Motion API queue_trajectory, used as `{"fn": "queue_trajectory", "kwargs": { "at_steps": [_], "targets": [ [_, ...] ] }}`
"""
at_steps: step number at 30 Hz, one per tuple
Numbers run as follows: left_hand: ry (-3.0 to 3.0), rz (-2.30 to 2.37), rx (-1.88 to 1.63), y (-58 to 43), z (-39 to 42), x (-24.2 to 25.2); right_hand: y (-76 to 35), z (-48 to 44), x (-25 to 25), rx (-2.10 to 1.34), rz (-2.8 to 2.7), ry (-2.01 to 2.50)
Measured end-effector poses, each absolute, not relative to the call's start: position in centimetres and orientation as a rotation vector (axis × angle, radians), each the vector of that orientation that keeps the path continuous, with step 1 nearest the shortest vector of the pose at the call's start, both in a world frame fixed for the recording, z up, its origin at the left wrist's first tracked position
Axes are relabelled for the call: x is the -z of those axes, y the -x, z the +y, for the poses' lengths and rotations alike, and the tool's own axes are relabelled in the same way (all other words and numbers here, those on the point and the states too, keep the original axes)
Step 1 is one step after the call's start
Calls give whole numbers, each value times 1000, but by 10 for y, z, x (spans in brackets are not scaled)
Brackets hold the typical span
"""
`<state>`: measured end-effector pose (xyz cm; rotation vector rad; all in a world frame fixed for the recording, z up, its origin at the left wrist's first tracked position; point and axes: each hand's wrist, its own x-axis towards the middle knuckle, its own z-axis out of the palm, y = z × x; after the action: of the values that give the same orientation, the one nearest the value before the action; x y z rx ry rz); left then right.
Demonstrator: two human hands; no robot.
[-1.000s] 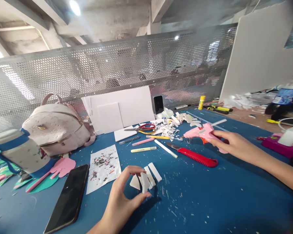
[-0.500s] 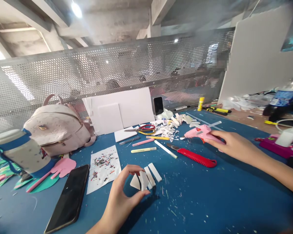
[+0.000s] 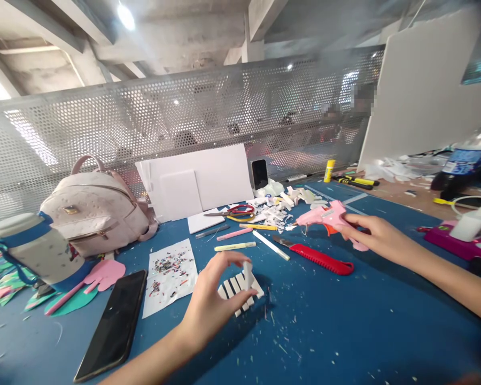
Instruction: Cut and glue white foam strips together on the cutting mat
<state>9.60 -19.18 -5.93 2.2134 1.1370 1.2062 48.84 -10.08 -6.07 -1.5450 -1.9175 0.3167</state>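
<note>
Clock read about my left hand (image 3: 212, 291), left to right: the tumbler (image 3: 30, 243) stands at nine o'clock and the pale pink backpack (image 3: 94, 206) behind it at ten. The phone (image 3: 114, 323) lies flat between eight and nine, and the speckled white paper (image 3: 174, 275) nearer at nine. My left hand is clamped, thumb against forefinger, on a small white piece (image 3: 247, 275); white strips (image 3: 235, 284) lie in a row on the blue table (image 3: 304, 337), partly hidden by those fingers. The red-handled knife (image 3: 320, 259) rests near three o'clock. At two, the pink glue gun (image 3: 323, 215) is gripped in my right hand (image 3: 371, 234), nozzle towards nine. Hands are well apart; a purple block (image 3: 443, 235) sits at the far right, towards three o'clock
</note>
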Motion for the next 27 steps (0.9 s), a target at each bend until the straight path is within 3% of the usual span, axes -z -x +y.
{"fn": "queue_trajectory", "kwargs": {
  "at_steps": [5, 11, 27],
  "targets": [
    [-2430, 947, -1105, -130, -145, 46, -479, -106, 59, -656, -1871, 1439],
    [-2566, 979, -1028, -161, -109, 60, -471, -116, 60, -801, -1737, 1392],
    [-2660, 865, -917, -188, -80, 70, -493, -103, 63, -633, -1786, 1497]
  ]
}}
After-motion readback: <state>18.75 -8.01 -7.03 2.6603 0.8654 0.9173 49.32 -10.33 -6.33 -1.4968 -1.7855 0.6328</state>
